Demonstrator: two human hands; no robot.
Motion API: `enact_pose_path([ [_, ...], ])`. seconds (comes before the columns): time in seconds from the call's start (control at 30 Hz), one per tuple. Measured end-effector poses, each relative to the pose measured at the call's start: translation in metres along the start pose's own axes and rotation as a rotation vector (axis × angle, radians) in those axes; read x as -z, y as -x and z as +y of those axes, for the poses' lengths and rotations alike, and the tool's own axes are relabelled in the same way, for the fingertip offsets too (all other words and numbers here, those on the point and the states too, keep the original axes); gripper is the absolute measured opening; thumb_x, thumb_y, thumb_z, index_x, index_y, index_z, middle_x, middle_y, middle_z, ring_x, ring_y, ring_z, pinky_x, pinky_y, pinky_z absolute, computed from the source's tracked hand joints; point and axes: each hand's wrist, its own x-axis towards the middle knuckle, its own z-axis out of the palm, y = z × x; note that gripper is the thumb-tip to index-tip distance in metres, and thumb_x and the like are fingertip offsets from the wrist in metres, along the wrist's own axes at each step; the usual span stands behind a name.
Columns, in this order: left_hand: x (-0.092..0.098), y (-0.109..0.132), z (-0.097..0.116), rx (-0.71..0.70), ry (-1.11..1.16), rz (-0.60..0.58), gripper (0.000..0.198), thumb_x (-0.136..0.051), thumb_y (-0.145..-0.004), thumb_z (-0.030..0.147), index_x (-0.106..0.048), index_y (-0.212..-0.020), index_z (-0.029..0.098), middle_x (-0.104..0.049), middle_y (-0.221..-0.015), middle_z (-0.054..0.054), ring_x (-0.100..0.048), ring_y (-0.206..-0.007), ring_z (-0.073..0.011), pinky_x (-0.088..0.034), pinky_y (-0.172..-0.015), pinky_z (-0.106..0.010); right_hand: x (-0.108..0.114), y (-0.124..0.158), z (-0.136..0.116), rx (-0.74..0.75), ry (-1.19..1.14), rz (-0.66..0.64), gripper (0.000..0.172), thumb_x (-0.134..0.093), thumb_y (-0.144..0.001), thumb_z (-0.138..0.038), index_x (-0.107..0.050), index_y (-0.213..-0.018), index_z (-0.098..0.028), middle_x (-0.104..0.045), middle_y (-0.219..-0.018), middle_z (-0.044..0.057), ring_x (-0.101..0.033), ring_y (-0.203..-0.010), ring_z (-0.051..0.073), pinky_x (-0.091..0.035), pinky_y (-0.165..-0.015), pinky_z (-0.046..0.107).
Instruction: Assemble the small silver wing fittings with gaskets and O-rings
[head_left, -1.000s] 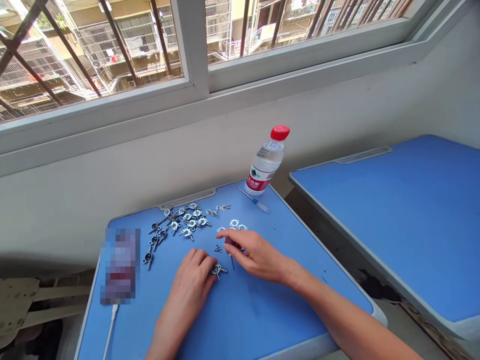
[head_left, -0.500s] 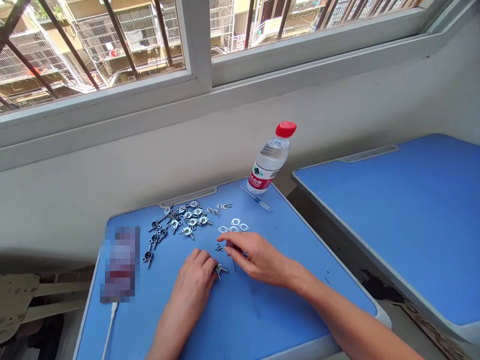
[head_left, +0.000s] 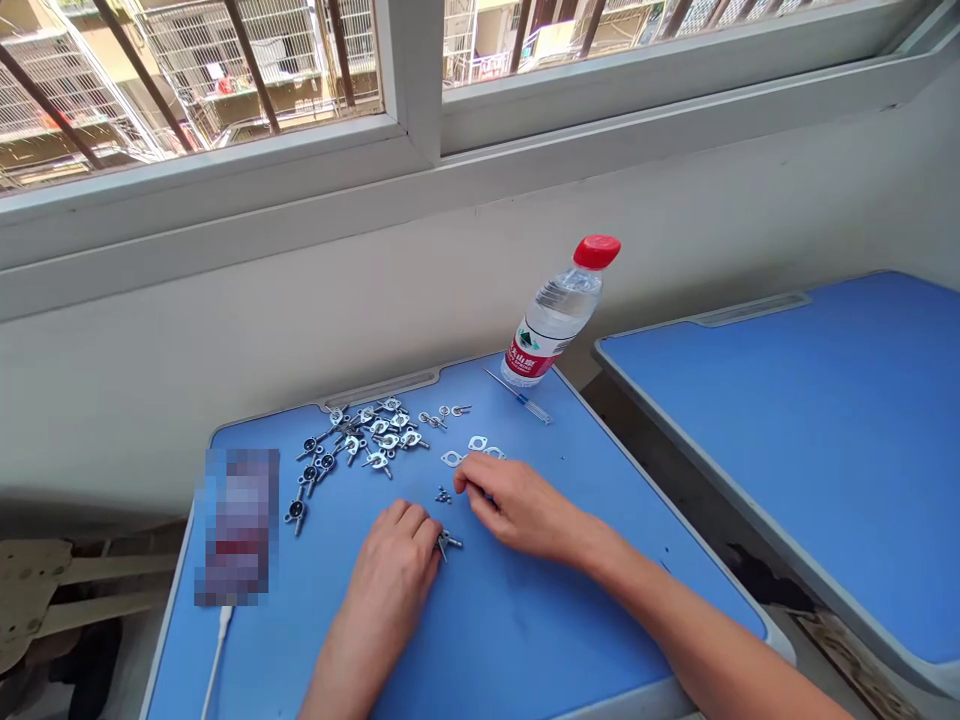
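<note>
Blurred object: a pixelated block [head_left: 236,527] lies at the left of the blue desk top [head_left: 480,630], with a white cable [head_left: 217,650] running off the near edge. Type can't be told. Snag risk if a forearm drags the cable.
Parts pile: loose zinc-coloured fittings [head_left: 360,445], tangled and overlapping. Stems point every way, so a sleeve or wrist brushing past could scatter them.
Left hand [head_left: 394,568]: palm down, fingers lightly curled, forearm coming in from the near edge. A small metal fitting [head_left: 448,545] sits at the fingers, touching or just beside them. Grip can't be confirmed. If it is held loosely, it could slip.
Tiny screws [head_left: 444,495]: small cluster between the hands. Easiest items to lose. One stray finger could flick them across the smooth top.
Flat metal rings [head_left: 472,450]: just past the right fingertips, so at risk of being nudged.
Right hand [head_left: 511,505]: fingers curled and bunched, tips down, forearm angled in from the right. Anything held is hidden; can't tell.
Far corner: small blue-handled screwdriver [head_left: 517,402] near a red-capped water bottle [head_left: 559,315]. A knock could topple the bottle onto the parts.
Right side: second blue desk [head_left: 780,450], apart, with a gap where dropped parts could fall.
</note>
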Motion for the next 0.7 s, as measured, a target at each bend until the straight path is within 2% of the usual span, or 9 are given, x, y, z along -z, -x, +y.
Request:
enact_pose_path([
  [0.2,0.001,-0.001,0.001,0.029,0.011,-0.041,0.013,-0.055,-0.089,0.007,-0.061,-0.092,0.018,-0.063,-0.092,-0.003,-0.058,-0.087,-0.0233,-0.052,-0.076,-0.038,-0.013,-0.001,0.001,0.033,0.139,-0.083,0.008,-0.056,-0.09,-0.012,-0.061,-0.092,-0.018,-0.065,-0.091,0.004,-0.056,-0.064,0.014,-0.031,-0.055,0.025],
  [0.4,0.004,-0.002,0.003,0.056,0.016,-0.085,0.014,-0.055,-0.089,0.005,-0.062,-0.091,0.016,-0.064,-0.094,-0.004,-0.058,-0.09,-0.0242,-0.053,-0.079,-0.04,-0.02,-0.003,0.004,0.087,0.185,-0.057,0.013,-0.051,-0.093,-0.012,-0.062,-0.087,-0.017,-0.064,-0.086,0.005,-0.055,-0.06,0.013,-0.03,-0.052,0.025],
  [0.57,0.003,-0.002,0.002,0.059,0.022,-0.076,0.015,-0.056,-0.089,0.004,-0.062,-0.092,0.017,-0.063,-0.094,-0.004,-0.057,-0.09,-0.0241,-0.053,-0.079,-0.04,-0.015,0.0,0.004,0.088,-0.074,0.083,0.015,-0.048,-0.086,-0.007,-0.058,-0.085,-0.018,-0.066,-0.082,0.004,-0.059,-0.07,0.015,-0.042,-0.062,0.025],
  [0.7,0.001,-0.001,0.001,0.055,0.035,-0.067,0.014,-0.055,-0.089,0.006,-0.062,-0.091,0.017,-0.063,-0.094,-0.004,-0.057,-0.09,-0.0238,-0.052,-0.079,-0.039,-0.008,0.0,-0.003,0.006,-0.246,0.107,0.013,-0.051,-0.084,-0.01,-0.058,-0.08,-0.019,-0.065,-0.073,0.0,-0.054,-0.06,0.011,-0.043,-0.059,0.023],
])
